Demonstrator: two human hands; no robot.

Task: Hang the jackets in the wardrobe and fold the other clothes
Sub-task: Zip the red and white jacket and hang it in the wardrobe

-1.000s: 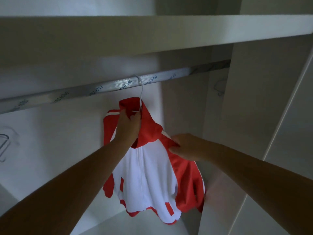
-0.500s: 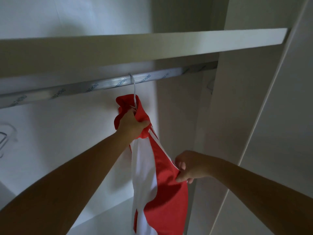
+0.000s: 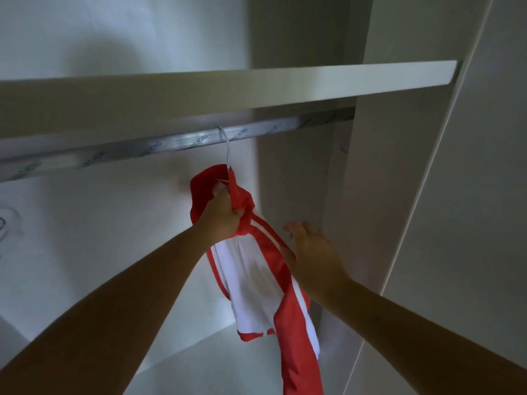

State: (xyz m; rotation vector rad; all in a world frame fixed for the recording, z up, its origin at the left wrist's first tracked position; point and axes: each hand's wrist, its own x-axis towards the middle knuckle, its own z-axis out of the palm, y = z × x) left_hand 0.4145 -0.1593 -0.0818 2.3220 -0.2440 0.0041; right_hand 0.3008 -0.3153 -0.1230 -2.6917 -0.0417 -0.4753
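Hanging from the wardrobe rail (image 3: 176, 143) on a white hanger (image 3: 227, 149), a red-and-white jacket (image 3: 253, 277); left hand (image 3: 221, 215) clutches its collar, right hand (image 3: 310, 252) spread open beside it.

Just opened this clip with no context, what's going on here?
A person is hanging a red and white jacket in a wardrobe. The jacket is on a white hanger, whose hook is over the rail under the shelf. The left hand grips the jacket at the collar, just below the hook. The right hand is open with its fingers spread beside the jacket's red sleeve and holds nothing. Whether it touches the fabric is unclear.
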